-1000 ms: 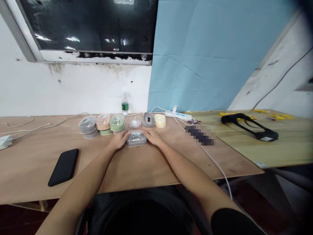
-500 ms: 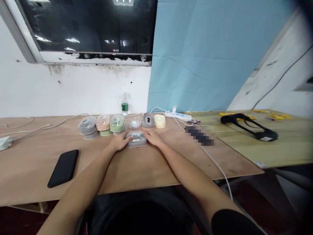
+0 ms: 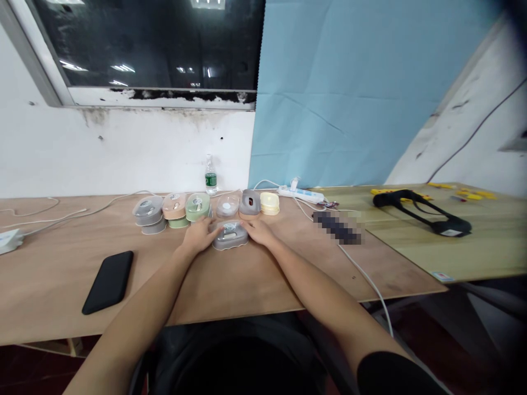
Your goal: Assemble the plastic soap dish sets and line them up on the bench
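Note:
A grey plastic box with a clear lid (image 3: 230,237) lies flat on the brown tabletop (image 3: 230,285) in front of me. My left hand (image 3: 200,236) clasps its left side, thumb over the lid's edge. On the opposite side, my right hand (image 3: 258,231) holds the right end, its fingertips partly hidden behind the box. Just behind stand a clear-lidded pale box (image 3: 228,206), a dark grey box (image 3: 250,203) and small yellow boxes (image 3: 269,203).
Stacked lidded boxes in grey (image 3: 148,211), pink (image 3: 174,205) and green (image 3: 198,206) stand at the back left. A phone (image 3: 108,282) lies front left. Behind are a water bottle (image 3: 210,178) and a power strip (image 3: 302,194). A white cable (image 3: 368,280) crosses the right edge.
Both hands keep their place on the grey box, with barely any movement. The view has shifted very slightly.

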Demonstrator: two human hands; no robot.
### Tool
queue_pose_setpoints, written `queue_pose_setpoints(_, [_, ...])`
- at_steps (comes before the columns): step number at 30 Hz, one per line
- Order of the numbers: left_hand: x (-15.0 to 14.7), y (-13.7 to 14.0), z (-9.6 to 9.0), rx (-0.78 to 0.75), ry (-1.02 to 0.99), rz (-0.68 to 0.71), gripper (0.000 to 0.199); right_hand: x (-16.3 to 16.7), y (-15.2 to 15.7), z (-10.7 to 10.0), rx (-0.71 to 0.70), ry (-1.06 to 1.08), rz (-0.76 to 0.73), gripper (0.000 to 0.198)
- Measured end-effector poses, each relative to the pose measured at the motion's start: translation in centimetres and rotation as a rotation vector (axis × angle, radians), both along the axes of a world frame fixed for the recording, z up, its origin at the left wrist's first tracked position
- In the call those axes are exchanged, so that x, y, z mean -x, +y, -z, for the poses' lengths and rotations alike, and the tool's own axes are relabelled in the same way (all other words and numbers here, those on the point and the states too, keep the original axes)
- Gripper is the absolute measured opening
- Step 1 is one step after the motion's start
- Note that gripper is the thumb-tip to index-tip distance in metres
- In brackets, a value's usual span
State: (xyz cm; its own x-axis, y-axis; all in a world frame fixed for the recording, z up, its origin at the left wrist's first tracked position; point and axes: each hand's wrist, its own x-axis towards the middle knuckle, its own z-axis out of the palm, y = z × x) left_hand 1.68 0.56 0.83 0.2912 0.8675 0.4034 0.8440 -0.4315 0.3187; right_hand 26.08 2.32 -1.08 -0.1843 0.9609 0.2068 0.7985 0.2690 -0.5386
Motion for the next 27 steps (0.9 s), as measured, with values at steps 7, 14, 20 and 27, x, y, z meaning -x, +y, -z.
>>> queue_pose_setpoints(7, [-1.6,-1.3,-0.9,-0.213,0.074,0.213,0.042,1.9,-1.4,-0.2,-0.009,0.069,-0.184,0.063])
queue_pose_setpoints(14, [-2.9,-2.0,-0.8,-0.061,0.24,0.103,0.042,1.5,-1.2,-0.5,-0.126,0.101,-0.189,0.056])
queue_pose_setpoints(20, [-2.3,-1.9,-0.9,-0.099,0.272,-0.032,0.029,-1.9,0.0,-1.1,-0.362,0.333,0.127,0.052])
queue_pose_setpoints(27, [-2.2,-1.7,-0.9,-0.127,0.287,-0.007,0.033,-6.8,2.7,-0.3,-0.535,0.326,0.532,0.047])
